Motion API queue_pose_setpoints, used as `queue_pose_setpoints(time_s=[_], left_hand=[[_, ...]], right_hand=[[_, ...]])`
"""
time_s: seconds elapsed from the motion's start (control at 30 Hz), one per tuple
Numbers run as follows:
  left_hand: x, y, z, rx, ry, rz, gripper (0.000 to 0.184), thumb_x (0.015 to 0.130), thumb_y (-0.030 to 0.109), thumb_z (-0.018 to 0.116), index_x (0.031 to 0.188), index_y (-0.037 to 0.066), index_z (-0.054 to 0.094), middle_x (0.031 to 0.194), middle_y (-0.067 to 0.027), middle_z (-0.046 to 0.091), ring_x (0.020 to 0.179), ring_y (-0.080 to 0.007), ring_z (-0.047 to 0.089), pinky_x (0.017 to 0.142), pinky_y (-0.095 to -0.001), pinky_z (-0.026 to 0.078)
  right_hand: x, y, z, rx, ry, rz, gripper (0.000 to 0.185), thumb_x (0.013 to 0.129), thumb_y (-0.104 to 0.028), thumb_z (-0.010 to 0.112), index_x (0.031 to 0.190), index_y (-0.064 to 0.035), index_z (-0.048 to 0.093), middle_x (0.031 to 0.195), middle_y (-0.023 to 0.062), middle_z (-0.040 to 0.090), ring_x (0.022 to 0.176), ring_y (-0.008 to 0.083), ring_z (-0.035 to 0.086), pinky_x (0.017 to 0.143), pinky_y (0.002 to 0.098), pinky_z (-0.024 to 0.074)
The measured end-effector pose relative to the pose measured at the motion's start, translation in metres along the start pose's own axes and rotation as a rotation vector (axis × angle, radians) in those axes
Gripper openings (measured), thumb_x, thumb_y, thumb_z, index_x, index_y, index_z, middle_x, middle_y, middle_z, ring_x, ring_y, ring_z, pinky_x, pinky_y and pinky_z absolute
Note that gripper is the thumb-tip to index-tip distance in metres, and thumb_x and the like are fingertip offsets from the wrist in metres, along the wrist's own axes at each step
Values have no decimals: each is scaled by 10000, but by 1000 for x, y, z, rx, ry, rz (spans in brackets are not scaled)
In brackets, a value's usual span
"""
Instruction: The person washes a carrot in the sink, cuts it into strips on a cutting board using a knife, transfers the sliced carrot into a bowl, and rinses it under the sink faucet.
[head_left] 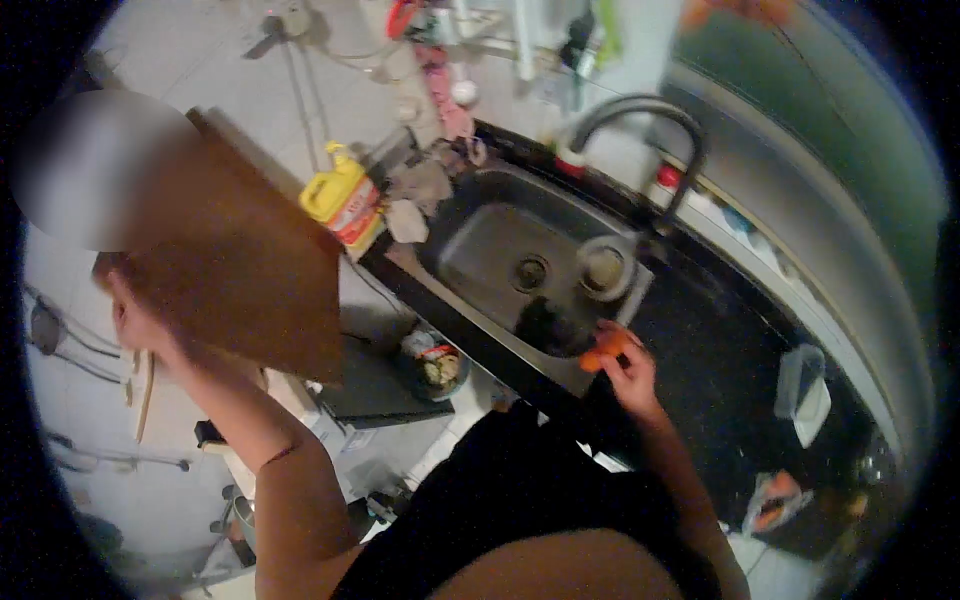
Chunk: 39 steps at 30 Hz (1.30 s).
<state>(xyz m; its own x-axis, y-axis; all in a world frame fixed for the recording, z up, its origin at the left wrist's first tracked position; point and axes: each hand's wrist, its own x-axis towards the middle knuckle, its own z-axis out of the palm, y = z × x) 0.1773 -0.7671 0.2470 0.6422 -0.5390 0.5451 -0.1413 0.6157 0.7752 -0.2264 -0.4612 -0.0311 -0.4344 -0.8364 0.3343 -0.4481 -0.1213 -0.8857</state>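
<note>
My right hand (632, 378) is closed on a small orange object (604, 351), carrot-like in colour, at the near right rim of the steel sink (480, 250). Blur hides its exact kind. My left hand (135, 318) reaches far out to the left and grips the edge of a large brown panel (240, 250), which looks like a cabinet door. Its fingertips are partly hidden. Inside the sink, a pale round bowl (604, 270) sits at the right, and a dark patch lies below it.
A black curved faucet (690, 130) arches over the sink. Left of the basin stands a yellow jug (343, 200) beside grey cloths (420, 190). On the dark counter (690, 330) are a clear plastic container (803, 390) and a plastic bag (775, 503) with orange items. A bin (438, 370) holds scraps.
</note>
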Motion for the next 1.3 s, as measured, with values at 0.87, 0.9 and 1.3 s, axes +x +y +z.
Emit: queue_pose_setpoints(time_s=[0.87, 0.9, 1.3], left_hand=[[-345, 128, 58, -675, -935, -898, 496, 845, 364, 505, 1170, -7, 452, 1147, -116, 526, 1026, -264, 514, 906, -401, 387], [-368, 134, 60, -678, -976, -937, 492, 848, 363, 500, 1164, -12, 454, 1143, -117, 527, 1022, -264, 517, 904, -400, 388], [-434, 135, -19, -491, -1161, -896, 410, 846, 280, 520, 1127, -14, 470, 1095, -109, 529, 953, -231, 537, 805, -340, 440]], right_hand=[[-203, -85, -111, 46, 534, 244, 236, 801, -172, 592, 964, -1, 589, 1236, 155, 442, 1176, 261, 387, 973, 346, 286], [-212, -84, -105, 84, 551, 297, 233, 812, -176, 581, 965, 0, 588, 1233, 156, 443, 1177, 253, 384, 974, 343, 282], [-286, -41, -66, 409, 786, 600, 279, 890, -289, 476, 945, -33, 572, 903, 17, 575, 878, 108, 504, 825, 257, 379]])
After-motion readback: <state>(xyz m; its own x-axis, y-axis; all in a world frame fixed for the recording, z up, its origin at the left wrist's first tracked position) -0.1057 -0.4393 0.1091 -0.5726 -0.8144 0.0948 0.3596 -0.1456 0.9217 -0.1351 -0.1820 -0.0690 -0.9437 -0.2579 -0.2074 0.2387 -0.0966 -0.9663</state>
